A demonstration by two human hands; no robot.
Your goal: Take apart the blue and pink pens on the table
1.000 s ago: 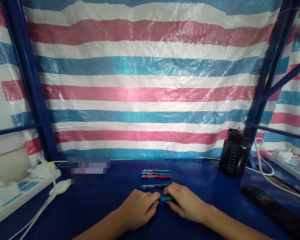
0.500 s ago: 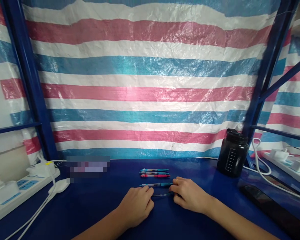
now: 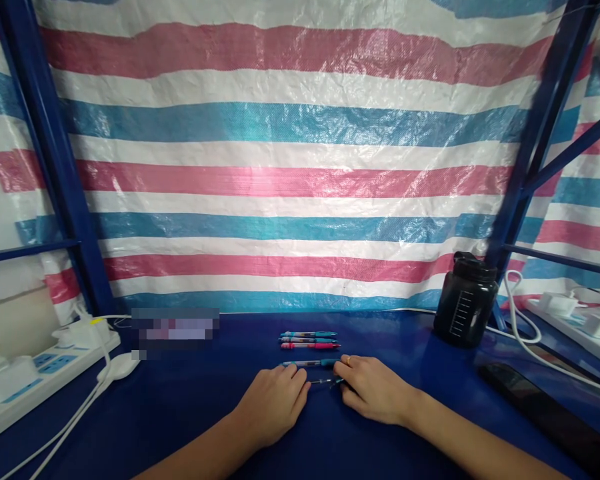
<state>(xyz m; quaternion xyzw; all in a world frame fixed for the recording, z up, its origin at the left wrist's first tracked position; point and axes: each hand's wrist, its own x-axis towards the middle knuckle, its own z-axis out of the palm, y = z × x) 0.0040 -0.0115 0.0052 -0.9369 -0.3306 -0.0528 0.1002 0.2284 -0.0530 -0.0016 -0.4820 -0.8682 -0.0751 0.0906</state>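
Teal-tipped thin pen refill lies flat on the dark blue bench, level between both hands, its narrow shaft looking metallic. The left hand rests at the refill's left end, its fingers together and loosely curled, the tips just beside the refill, with no grip evident. The right hand, wearing a gold ring, sits at the teal end with its fingers bunched over it; whether they clamp the refill, I cannot tell. A light fingertip touch suits so slender a part, keeping the shaft flat and unbent. At 12 o'clock, just beyond the hands, a teal-and-clear pen lies parallel, and past it three slim printed pens sit side by side, two teal-toned and one pink. At 2 o'clock stands a black plastic bottle with white graduations; at 10 o'clock lies a white power strip. A striped woven tarpaulin hangs behind.
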